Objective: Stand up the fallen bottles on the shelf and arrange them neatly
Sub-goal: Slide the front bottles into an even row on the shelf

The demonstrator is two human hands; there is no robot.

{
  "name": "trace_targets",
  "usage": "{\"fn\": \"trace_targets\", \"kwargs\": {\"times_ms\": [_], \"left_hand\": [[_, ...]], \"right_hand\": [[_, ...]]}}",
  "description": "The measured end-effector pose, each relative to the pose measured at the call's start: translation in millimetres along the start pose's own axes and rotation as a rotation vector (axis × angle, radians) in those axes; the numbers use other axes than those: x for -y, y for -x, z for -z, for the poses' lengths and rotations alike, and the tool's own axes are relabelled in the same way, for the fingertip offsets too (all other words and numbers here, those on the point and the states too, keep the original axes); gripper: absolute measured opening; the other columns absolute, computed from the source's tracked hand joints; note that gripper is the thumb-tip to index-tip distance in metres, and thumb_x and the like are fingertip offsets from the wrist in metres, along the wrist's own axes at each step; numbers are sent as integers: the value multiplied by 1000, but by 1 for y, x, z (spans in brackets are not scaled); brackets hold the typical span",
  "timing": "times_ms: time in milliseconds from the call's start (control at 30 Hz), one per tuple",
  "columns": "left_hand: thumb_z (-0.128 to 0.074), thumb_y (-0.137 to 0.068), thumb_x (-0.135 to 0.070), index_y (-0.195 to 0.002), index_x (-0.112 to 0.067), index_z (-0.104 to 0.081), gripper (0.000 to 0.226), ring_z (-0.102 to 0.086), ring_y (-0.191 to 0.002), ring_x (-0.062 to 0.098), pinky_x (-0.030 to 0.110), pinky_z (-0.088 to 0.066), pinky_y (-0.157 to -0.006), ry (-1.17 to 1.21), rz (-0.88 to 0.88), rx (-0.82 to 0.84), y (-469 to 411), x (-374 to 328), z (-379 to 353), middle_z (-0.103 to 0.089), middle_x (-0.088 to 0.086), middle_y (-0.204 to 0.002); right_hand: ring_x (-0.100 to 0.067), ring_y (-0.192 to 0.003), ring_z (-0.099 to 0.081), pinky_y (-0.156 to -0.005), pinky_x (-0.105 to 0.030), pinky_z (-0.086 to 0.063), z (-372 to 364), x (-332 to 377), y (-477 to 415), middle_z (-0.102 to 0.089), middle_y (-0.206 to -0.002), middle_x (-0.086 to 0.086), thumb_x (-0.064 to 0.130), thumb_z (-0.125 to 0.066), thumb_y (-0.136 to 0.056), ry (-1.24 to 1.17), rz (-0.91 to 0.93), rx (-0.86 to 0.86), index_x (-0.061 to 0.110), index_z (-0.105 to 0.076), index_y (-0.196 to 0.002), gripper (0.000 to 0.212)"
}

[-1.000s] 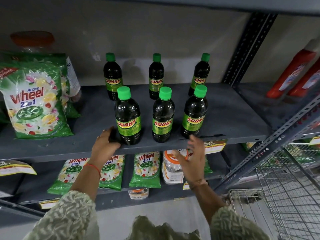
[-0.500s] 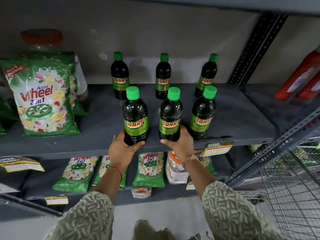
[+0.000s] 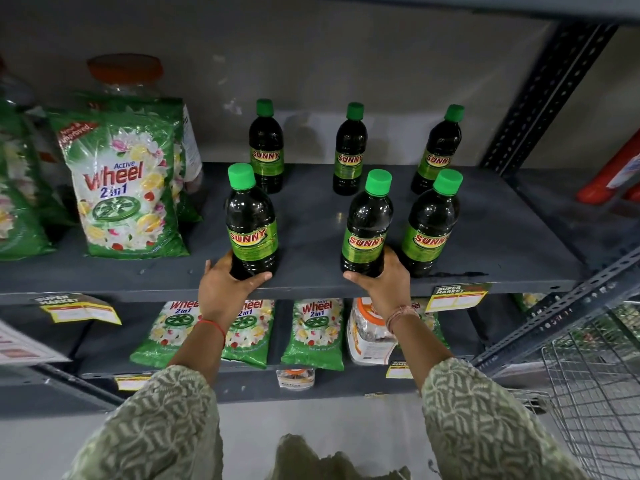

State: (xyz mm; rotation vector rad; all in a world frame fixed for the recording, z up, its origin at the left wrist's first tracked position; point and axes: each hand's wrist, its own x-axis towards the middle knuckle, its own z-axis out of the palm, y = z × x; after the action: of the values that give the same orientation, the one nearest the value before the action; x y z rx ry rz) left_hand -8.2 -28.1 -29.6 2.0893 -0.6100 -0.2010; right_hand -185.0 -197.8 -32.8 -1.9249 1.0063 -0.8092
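Six dark bottles with green caps and green "SUNNY" labels stand upright in two rows on the grey shelf [image 3: 311, 278]. My left hand [image 3: 221, 285] grips the base of the front left bottle [image 3: 251, 223]. My right hand [image 3: 384, 284] grips the base of the front middle bottle [image 3: 367, 225]. The front right bottle [image 3: 431, 225] stands close beside it. Behind stand the back left bottle [image 3: 266, 148], the back middle bottle [image 3: 349, 150] and the back right bottle [image 3: 438, 150].
Green Wheel detergent bags [image 3: 121, 188] stand left of the bottles, a jar with an orange lid [image 3: 124, 72] behind them. Red bottles [image 3: 609, 174] lie on the right shelf. More bags [image 3: 311, 334] sit on the shelf below. A wire trolley [image 3: 595, 403] is at lower right.
The front left bottle has slid left in my left hand, opening a gap to the middle bottle. My right hand came up from below the shelf edge and took hold of the front middle bottle.
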Motion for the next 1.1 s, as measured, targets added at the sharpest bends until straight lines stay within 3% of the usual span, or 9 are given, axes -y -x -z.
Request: {"fn": "trace_targets", "kwargs": {"times_ms": [133,233,400,533,633,767,867,1000,1100], "left_hand": [[-80,-62,-35,-114,-20,-60,57,-58,-112,30,38,-48,-96,23,0,12,-3,6,3,-69,11,-114],[-79,-64,-32,-115,-17,-59,57,-62,-105,25,28,-46,-85,41,-4,15,-5,8,3,-69,10,-114],[-80,-64,-31,-124,-17,-52,68,-60,-111,23,27,-44,-91,64,-12,35,-6,12,2,-66,9,-120],[-77,-65,-40,-141,-18,-26,94,-42,-132,29,43,-37,-110,82,-10,-50,6,16,1,-52,11,-138],[-48,-76,-62,-137,-3,-31,86,-38,-133,36,46,-26,-114,-146,-231,-287,40,13,-5,-47,23,-139],[-30,-84,-64,-132,-2,-34,78,-51,-121,36,37,-33,-108,-356,-593,-121,70,-3,-44,-55,24,-130],[-53,-75,-60,-139,-10,-30,84,-52,-123,34,41,-46,-98,-125,-333,100,69,-44,-69,-49,15,-139],[-82,-62,-22,-144,-17,-16,105,-38,-135,21,22,-30,-103,181,-69,214,46,-78,-102,-41,7,-146],[-83,-58,-11,-137,-15,-32,94,-50,-119,16,22,-36,-96,220,-44,201,40,-89,-117,-56,8,-132]], "right_hand": [[-19,-92,-57,-81,-27,-44,0,-1,0,-64,-100,-6,23,-83,-60,-2,9,3,8,-55,-106,56],[-17,-89,-56,-79,-26,-43,1,1,1,-61,-95,-2,22,-82,-61,-9,17,10,9,-55,-105,53],[-19,-93,-57,-81,-26,-43,1,0,1,-64,-103,-8,24,-82,-61,6,18,22,9,-54,-108,56],[-26,-106,-58,-88,-34,-47,-2,-8,6,-63,-113,-12,31,-82,-61,21,1,-18,7,-49,-117,69],[-24,-117,-53,-97,-35,-45,-4,-17,24,-55,-129,-15,30,-76,-70,6,29,-78,8,-40,-131,74],[-30,-107,-50,-91,-42,-48,7,-25,39,-45,-123,-24,46,-62,-77,37,166,-310,9,-44,-124,63],[-40,-114,-42,-95,-41,-41,31,-33,28,-34,-129,-27,65,-60,-67,11,164,-400,14,-35,-124,82],[-31,-131,-27,-106,-37,-30,68,-46,-6,-25,-142,-17,42,-83,-54,0,22,-188,8,-25,-136,106],[-25,-125,-43,-103,-36,-39,79,-54,-28,-43,-134,-11,34,-87,-49,-80,4,-14,10,-28,-133,105]]}}
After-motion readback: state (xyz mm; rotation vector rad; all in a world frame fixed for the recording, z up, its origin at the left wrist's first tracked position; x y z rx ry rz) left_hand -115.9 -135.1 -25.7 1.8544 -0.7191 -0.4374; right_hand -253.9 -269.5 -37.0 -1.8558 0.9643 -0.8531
